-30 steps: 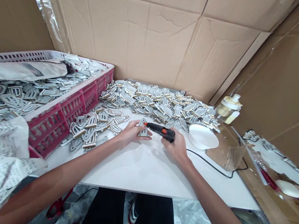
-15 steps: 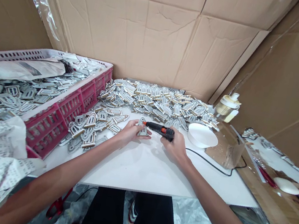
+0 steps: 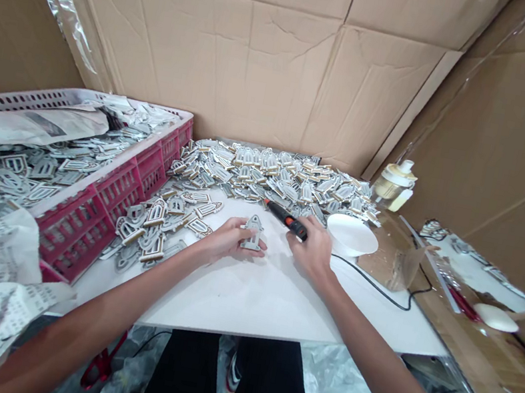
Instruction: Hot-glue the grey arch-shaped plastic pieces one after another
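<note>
A moment ago the tip of the black and orange pen tool (image 3: 286, 220) was right at the arch-shaped tag (image 3: 252, 233). Now the tool has swung away, and its tip points up and away, just beside the top of the tag. This means the tool no longer touches the tag. The tag stands on the white counter (image 3: 265, 298), and the fingers of the left hand (image 3: 227, 239) are together and clamped on its side. The fingers of the right hand (image 3: 314, 250) are closed around the rear part of the tool. Behind the hands lies a large pile of tags (image 3: 271, 174), and a white bowl (image 3: 351, 234) sits near the right hand.
</note>
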`<state>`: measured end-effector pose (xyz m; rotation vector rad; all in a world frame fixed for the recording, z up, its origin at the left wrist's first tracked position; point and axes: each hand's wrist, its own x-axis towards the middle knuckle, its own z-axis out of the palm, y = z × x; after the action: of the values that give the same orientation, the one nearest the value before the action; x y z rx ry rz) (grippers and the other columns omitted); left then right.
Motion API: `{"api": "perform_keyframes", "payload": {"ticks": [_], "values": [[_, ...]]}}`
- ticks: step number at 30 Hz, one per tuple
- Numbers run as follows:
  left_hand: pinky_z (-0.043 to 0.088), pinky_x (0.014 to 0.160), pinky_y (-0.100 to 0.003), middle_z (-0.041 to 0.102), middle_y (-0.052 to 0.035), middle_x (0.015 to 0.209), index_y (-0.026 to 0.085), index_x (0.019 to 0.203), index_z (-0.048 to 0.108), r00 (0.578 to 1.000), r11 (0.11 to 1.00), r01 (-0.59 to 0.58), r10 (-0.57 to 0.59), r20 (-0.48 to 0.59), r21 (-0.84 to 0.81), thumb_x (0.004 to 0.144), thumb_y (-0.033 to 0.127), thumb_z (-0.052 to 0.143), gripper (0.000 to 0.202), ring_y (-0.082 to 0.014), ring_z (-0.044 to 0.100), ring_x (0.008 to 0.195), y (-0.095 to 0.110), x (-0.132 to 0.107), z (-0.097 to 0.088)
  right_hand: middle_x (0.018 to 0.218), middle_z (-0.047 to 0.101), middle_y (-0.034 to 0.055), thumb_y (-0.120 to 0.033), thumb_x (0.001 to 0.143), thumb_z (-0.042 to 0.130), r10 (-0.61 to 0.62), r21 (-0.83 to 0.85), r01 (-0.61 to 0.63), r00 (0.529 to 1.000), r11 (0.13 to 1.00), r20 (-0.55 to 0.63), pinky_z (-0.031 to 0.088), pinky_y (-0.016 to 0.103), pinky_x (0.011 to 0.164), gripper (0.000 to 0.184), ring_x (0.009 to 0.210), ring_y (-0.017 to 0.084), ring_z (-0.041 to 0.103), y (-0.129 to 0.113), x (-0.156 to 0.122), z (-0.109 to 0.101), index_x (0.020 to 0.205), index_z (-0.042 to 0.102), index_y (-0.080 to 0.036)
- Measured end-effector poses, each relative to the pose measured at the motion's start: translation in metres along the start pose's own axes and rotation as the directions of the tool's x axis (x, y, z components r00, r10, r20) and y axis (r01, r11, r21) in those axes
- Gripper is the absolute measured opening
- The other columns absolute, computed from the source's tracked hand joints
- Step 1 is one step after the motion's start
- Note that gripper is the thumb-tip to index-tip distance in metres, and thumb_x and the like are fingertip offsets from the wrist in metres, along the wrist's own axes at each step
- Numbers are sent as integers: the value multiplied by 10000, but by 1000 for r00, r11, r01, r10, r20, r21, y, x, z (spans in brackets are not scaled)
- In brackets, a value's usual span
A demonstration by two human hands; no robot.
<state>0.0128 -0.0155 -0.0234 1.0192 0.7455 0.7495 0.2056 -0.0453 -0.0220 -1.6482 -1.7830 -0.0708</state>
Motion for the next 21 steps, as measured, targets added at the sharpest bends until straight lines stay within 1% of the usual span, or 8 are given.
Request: {"api": "perform_keyframes", "payload": {"ticks": [2,4,7,9,12,16,18,21], "values": [[551,716,-364,685,-143,808,112,882,538,994,1000,18,-20,105,20,789,232,598,164,-217,677,706,1,-3,1,777,549,40,-245,696,509,42,3,-42,999,999,4,293,271,568,168,695,188,503,3,2,1,811,625,-206],[548,700,-339,688,-142,832,114,899,555,985,1000,-8,4,173,17,776,259,620,201,-211,677,694,4,-5,0,781,561,36,-247,689,515,53,12,-54,997,998,48,289,270,562,168,689,185,506,4,3,3,806,629,-209],[544,643,-286,688,-116,823,121,945,585,978,996,-82,88,188,-36,774,260,623,224,-192,673,672,14,-8,-4,773,585,28,-250,675,525,69,52,-76,990,996,124,289,262,551,159,676,177,510,5,3,6,786,628,-201],[540,618,-257,686,-96,812,124,976,597,977,986,-142,154,146,-90,787,244,603,224,-172,667,659,21,-9,-7,743,596,25,-247,657,535,80,115,-104,978,988,191,303,253,546,158,658,169,511,7,4,6,770,623,-181],[547,661,-255,683,-66,807,131,988,600,966,952,-255,260,11,-167,810,207,563,197,-143,660,668,28,-8,-11,690,598,14,-220,639,523,34,260,-125,944,958,328,337,237,546,187,624,152,508,10,7,2,777,634,-160],[532,813,-336,684,-51,818,138,938,581,906,892,-416,390,-167,-177,811,207,558,146,-155,664,769,30,0,-16,643,584,1,-184,619,499,-68,453,-181,874,873,481,367,219,527,209,569,125,499,13,11,-8,767,640,-139],[515,853,-387,682,-49,805,141,905,566,881,877,-461,432,-194,-137,793,233,587,146,-176,663,810,27,4,-19,674,597,7,-174,607,499,-101,528,-205,865,824,492,372,212,515,217,565,117,502,12,11,-13,773,633,-136],[513,845,-422,678,-48,776,148,871,548,873,883,-465,447,-195,-58,755,289,633,202,-198,663,818,21,9,-21,716,613,23,-170,595,496,-109,591,-187,897,784,429,372,210,514,221,576,114,501,9,9,-17,765,632,-138]]}}
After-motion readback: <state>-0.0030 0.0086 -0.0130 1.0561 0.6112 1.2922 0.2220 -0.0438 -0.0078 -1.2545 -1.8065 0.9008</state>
